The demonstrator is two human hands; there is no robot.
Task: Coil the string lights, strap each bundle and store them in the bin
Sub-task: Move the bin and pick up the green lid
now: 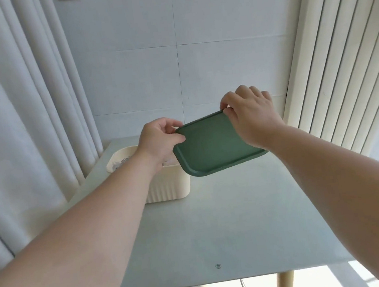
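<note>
- Left hand (159, 137): thumb and fingers pinch the left corner of the flat, dark green plastic lid with rounded corners and a raised rim (212, 145).
- Right hand (249, 112): fingers curl over the lid's far right corner. The hands are apart, one at each end, both clamped on the lid.
- Lid: held in the air and tilted, its left part over the right end of the cream, ribbed plastic bin (165, 189); it is not seated.
- Bin: stands at the far left of the pale green tabletop (241, 220). Glinting contents (123, 163) at its left end are probably the coiled string lights; no straps can be made out.
- Judged step: closing the bin, late in the task.
- Good practice: move the lid left until its outline matches the rim, level it, check that no wire lies across the rim, lower it, then press the corners home.
</note>
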